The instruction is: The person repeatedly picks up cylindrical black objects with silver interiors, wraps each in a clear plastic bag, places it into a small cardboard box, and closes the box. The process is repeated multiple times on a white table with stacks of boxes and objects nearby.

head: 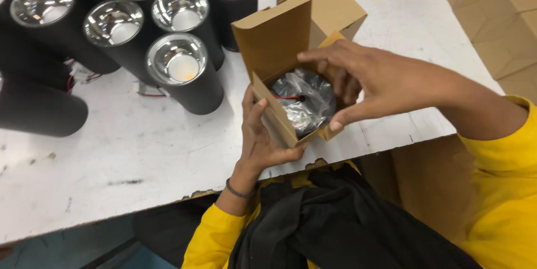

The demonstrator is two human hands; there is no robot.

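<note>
My left hand (262,137) cups the underside and near side of a small brown cardboard box (279,45) held at the table's front edge, its lid flap standing up. Inside the box lies a black item wrapped in clear plastic (305,101) with a red wire showing. My right hand (363,81) reaches over the box's open top, thumb on the near right corner and fingers curled over the far flap.
Several black cylindrical lamp housings (184,70) with shiny reflectors stand at the left back of the white table (128,151); one lies on its side at far left. Flat cardboard sheets (498,17) lie at the right. Black cloth rests on my lap.
</note>
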